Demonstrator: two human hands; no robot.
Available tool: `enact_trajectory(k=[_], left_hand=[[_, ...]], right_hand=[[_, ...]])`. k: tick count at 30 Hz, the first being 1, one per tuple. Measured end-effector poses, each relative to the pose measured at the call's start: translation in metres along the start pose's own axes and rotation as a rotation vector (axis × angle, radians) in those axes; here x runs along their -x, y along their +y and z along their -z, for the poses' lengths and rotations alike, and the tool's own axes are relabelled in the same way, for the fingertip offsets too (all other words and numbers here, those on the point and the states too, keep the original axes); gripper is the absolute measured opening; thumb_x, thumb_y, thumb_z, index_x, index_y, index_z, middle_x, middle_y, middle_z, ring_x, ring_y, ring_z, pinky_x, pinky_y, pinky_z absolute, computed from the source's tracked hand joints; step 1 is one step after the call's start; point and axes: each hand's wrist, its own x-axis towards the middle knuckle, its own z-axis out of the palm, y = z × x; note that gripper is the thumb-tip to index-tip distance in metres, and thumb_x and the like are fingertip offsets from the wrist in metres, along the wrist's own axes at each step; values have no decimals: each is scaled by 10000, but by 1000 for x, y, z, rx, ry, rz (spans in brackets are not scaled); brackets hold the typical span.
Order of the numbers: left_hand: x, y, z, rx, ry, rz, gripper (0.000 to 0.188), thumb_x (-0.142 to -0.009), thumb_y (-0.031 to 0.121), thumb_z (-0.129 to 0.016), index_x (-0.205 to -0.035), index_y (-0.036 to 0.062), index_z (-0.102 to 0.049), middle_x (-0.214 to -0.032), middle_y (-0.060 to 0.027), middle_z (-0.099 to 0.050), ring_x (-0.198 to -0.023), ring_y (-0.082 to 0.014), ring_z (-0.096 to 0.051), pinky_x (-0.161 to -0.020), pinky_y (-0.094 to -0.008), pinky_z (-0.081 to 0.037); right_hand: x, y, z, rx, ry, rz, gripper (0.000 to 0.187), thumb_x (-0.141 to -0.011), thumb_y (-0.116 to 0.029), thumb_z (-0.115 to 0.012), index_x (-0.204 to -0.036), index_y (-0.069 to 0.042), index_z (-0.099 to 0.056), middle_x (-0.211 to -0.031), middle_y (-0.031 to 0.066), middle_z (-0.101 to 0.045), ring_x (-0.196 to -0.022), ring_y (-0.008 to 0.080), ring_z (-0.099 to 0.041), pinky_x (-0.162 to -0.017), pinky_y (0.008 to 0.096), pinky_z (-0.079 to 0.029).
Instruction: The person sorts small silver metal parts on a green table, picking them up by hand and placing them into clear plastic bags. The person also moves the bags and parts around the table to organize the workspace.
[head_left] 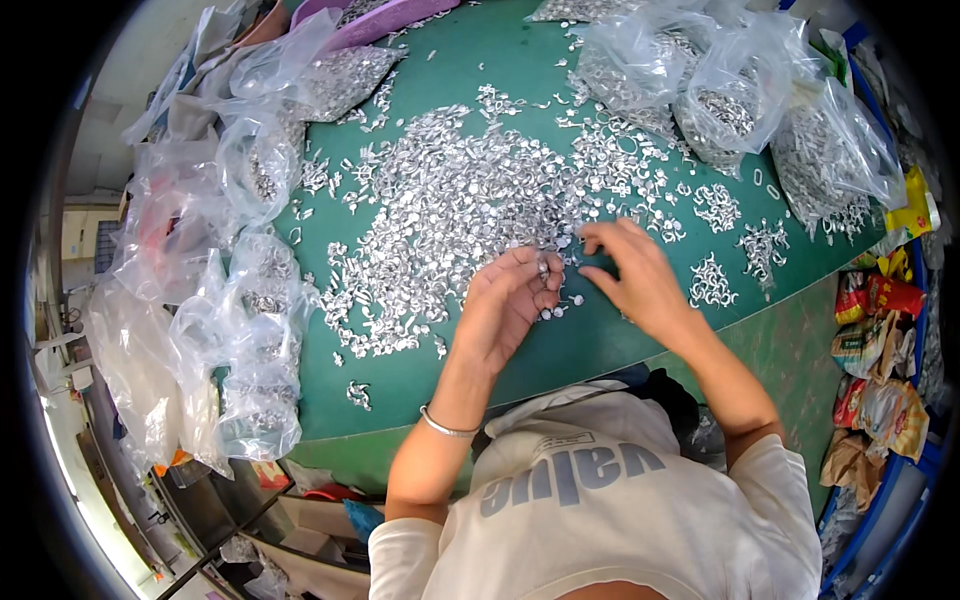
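A wide heap of small silvery metal pieces (pixel 450 210) is spread over the green tabletop (pixel 600 350). At the heap's near edge, my left hand (pixel 505 305) is turned palm up with its fingers curled around a few metal pieces (pixel 543 267). My right hand (pixel 640 275) is just to the right of it, thumb and forefinger apart over the table, with nothing visible between them. A few loose pieces (pixel 560 310) lie beside the left fingertips. The exact shape of the held pieces is too small to make out.
Clear plastic bags (pixel 265 340) of metal pieces line the left side, and more bulging bags (pixel 730 100) stand at the far right. A purple basin (pixel 375 22) sits at the back. Small separate piles (pixel 712 282) lie on the right. Colourful packets (pixel 880 340) fill a blue rack beyond the table.
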Motion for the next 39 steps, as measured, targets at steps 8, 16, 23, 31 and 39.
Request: enact_trajectory(k=[8, 16, 23, 31, 39], left_hand=[[17, -12, -6, -17, 96, 138, 199, -933, 145, -512, -948, -38, -589, -854, -108, -612, -717, -160, -554, -640, -262, -474], [19, -25, -4, -143, 37, 161, 242, -948, 123, -533, -1097, -52, -612, -842, -52, -619, -720, -107, -551, -621, -232, -460], [21, -25, -1, -100, 55, 186, 241, -929, 97, -563, -1109, -57, -610, -887, -52, -620, -744, -101, -549, -641, -225, -459], [22, -25, 1, -102, 30, 167, 247, -945, 98, -538, -1126, -58, -602, -904, -60, -626, -762, -103, -561, -665, -235, -476], [21, -21, -27, 128, 196, 207, 272, -974, 103, -487, -1183, -52, -565, -956, -61, -619, -788, -106, -565, -669, -243, -487]], right_hand=[[8, 0, 5, -67, -11, -109, 324, -724, 58, -659, -1027, -26, -584, -842, 103, -610, -823, 311, -564, -715, 390, -457], [-2, -4, -11, 170, -44, 133, 294, -733, 48, -615, -1018, -9, -573, -950, 114, -581, -905, 309, -538, -768, 399, -447], [-2, 2, -6, 169, -96, 157, 267, -740, 56, -639, -990, -13, -577, -975, 130, -575, -907, 329, -552, -765, 398, -469], [-3, 8, -11, 64, -36, 165, 262, -758, 61, -608, -1010, -5, -586, -938, 124, -598, -883, 325, -568, -731, 397, -488], [5, -18, 10, -251, -102, -20, 257, -772, 19, -666, -1018, -50, -635, -877, 70, -656, -770, 181, -621, -612, 288, -466]])
